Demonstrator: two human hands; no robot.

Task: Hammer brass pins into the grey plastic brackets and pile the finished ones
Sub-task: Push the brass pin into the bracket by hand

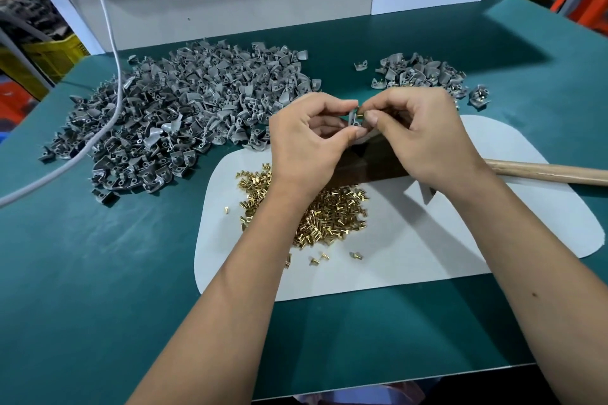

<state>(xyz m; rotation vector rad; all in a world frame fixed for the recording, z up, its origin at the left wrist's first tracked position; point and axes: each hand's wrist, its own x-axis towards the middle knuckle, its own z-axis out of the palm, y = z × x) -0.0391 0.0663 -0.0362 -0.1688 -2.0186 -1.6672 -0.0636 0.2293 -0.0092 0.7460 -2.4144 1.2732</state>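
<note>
Bare green mat (98,273) left of pins (329,214)

Two bare forearms reach forward from the lower edge of the view and converge above the white mat (427,240) on the surface. The left hand (309,135) hovers over the mat's far left edge, fingers curled, thumb and fingertips pinching a grey bracket (353,118). The right hand (424,131) meets it just beside, fingers curled, its grip pinching a brass pin (360,115) against the bracket. Both wrists are raised off the mat.
</note>
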